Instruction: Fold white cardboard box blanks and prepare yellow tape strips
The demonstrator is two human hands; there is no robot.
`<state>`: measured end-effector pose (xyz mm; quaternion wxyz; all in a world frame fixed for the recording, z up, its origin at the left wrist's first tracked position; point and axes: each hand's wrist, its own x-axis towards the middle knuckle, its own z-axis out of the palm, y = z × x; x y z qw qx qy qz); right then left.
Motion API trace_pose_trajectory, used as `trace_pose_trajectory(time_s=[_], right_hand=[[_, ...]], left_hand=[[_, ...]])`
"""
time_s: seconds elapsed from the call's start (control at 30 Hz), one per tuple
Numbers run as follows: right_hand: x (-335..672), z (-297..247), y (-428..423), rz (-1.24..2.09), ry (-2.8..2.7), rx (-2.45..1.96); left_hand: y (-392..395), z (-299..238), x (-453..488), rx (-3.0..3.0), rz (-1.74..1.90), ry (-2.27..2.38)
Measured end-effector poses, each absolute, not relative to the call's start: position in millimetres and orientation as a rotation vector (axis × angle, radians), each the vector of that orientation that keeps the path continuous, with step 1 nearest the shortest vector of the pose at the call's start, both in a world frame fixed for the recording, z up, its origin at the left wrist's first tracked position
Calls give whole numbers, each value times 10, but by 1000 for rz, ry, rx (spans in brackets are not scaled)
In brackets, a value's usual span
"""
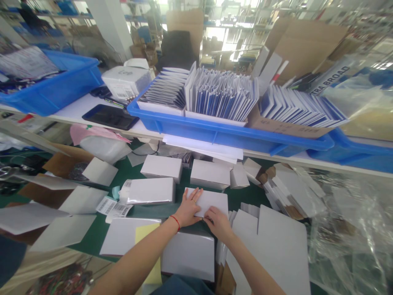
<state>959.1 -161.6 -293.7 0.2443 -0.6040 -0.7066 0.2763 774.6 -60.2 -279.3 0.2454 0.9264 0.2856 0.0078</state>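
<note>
A small white cardboard box lies in front of me on the green tabletop, its lid side up. My left hand rests on the box's left part, fingers stretched out and spread over the top. At the front edge, my right hand has its fingers bent and pressed together on the box; the thumb side is partly hidden. Closer to me sits a larger white box, just under my forearms. Behind my hands stand two more closed white boxes, one at the left and one at the right.
Flat white cartons are stacked at right, near crumpled clear plastic. Open boxes stand at left beside barcode labels. A shelf holds a long blue tray of folded booklets, a black phone and a blue bin.
</note>
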Motion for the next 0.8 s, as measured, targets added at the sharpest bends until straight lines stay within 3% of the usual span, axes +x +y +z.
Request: trace_pose_trajectory(time_s=[0.8], right_hand=[[9636, -2917, -1676, 720, -2015, -1679]], left_hand=[[-606, -2880, 7742, 2529, 47, 782]])
